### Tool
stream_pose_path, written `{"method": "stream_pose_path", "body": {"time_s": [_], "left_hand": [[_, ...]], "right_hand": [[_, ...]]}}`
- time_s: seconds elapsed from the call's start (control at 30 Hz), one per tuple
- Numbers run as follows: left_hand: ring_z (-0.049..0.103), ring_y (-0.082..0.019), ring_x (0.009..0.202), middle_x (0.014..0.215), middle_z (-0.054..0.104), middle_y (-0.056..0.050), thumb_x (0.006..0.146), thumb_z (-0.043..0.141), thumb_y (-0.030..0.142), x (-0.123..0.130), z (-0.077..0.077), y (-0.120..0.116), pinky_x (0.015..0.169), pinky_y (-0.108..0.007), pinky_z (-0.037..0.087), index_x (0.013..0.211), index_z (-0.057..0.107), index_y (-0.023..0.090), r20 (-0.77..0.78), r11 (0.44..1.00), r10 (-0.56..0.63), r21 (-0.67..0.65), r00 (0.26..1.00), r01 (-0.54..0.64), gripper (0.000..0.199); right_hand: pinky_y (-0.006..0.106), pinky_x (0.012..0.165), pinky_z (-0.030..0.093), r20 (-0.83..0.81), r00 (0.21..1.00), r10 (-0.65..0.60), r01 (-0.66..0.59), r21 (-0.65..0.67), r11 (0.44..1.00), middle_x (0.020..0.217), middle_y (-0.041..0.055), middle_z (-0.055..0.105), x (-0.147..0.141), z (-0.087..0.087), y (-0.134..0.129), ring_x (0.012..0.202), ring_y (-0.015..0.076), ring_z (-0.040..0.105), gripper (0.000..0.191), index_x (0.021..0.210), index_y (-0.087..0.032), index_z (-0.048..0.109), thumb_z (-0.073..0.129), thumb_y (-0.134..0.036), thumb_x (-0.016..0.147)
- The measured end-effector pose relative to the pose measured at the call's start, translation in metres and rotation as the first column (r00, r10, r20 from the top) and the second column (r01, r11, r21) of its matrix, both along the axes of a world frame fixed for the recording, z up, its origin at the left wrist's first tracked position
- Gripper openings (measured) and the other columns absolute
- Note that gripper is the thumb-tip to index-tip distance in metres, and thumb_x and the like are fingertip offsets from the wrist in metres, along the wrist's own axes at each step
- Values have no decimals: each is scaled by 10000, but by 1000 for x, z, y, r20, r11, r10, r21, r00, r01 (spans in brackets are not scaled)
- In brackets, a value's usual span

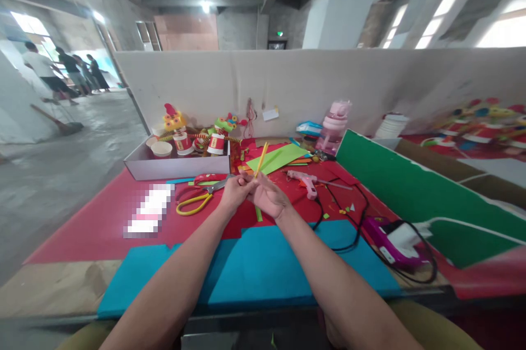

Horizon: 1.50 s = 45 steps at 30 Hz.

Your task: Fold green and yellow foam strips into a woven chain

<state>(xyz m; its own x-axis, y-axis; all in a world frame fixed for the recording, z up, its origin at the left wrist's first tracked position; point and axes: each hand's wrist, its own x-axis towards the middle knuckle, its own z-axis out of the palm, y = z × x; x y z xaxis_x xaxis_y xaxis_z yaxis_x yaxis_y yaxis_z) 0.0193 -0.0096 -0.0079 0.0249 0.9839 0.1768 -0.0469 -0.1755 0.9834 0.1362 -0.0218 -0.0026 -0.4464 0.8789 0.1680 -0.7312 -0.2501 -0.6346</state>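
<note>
A narrow yellow paper strip (262,159) stands up at a slant over the middle of the table, its lower end between my two hands. My left hand (237,192) is closed, thumb and fingers pinching at that lower end. Palm turned partly up, my right hand (269,196) meets it there with fingertips closed about the strip; some fingers are hidden. Just left of my left hand lie scissors with yellow handles (195,205). Beyond the hands is a sheet of light green paper (283,157). A pink hot glue gun (304,181) rests to the right.
Blue sheets (263,262) cover the table's near edge. At the back left, a white box (176,169) holds paper-cup figures. A green board (402,196) and a purple power strip (392,243) with black cables stand right. A pink bottle (335,125) is behind; people (69,70) stand far left.
</note>
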Motion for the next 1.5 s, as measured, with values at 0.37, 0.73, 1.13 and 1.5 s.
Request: {"method": "stream_pose_path", "body": {"time_s": [0.37,0.73,1.13,1.5], "left_hand": [[571,-116,551,552,599,3,472,855,329,-5,-3,3,579,-237,465,565,536,144,215,993,-82,-61,973,97,380],[507,-87,450,487,541,51,503,819,276,1,-2,1,464,-197,391,647,571,154,133,999,26,-23,991,-23,312],[441,-85,482,463,455,58,520,798,325,-4,-7,6,486,-204,331,525,485,165,-49,999,-21,29,999,23,351],[475,-97,504,512,503,46,525,788,324,-2,-6,2,520,-218,380,591,522,159,31,985,-167,-27,985,168,320]], "right_hand": [[379,931,499,41,998,-37,34,76,997,1072,55,716,-7,-4,-1,1084,216,626,199,811,-225,600,738,-346,737],[347,870,536,54,999,-1,-3,72,997,958,30,724,-7,-4,-2,1019,197,651,243,884,-234,593,738,-361,734],[281,816,541,65,996,-61,59,20,998,883,9,729,-10,-11,4,965,172,666,226,819,-224,583,769,-284,705],[274,772,543,117,991,-66,67,-3,998,875,13,731,-3,-7,2,879,162,677,212,844,-211,608,760,-294,722]]}}
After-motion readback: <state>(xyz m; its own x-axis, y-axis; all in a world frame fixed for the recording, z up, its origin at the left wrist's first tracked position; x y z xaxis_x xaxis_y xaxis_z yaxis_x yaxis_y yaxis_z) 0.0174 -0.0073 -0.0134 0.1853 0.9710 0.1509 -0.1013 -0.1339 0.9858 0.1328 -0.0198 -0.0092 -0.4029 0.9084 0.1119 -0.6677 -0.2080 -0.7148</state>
